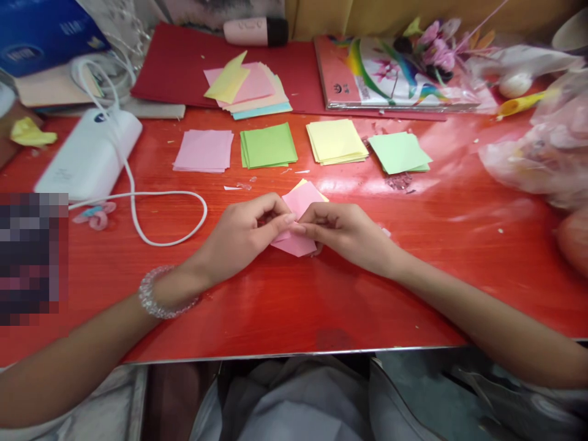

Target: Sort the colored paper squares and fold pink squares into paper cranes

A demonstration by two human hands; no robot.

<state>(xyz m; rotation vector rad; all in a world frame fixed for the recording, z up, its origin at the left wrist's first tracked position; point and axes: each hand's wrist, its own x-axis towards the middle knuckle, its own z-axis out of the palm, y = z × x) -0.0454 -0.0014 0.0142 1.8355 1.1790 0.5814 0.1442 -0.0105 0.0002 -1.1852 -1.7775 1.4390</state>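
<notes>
Between my two hands is a pink paper (302,197) with a fold in it, low over the red table (257,318). A bit of yellow paper (301,183) shows behind its upper edge. My left hand (255,229) pinches the paper near its middle, thumb against forefinger. My right hand (342,229) pinches it just beside, so the fingertips of both hands almost meet. The fingers cover part of the fold. Beyond the hands lie small stacks of square paper: pink (203,150), green (269,146), yellow (337,141) and light green (400,152).
Mixed coloured sheets (257,92) lie on a red folder (179,70) at the back. A wrapped paper pack (390,73) is right of them. At left are a white power bank (87,153) and its looping cable (169,244). Plastic bags (528,147) crowd the right side.
</notes>
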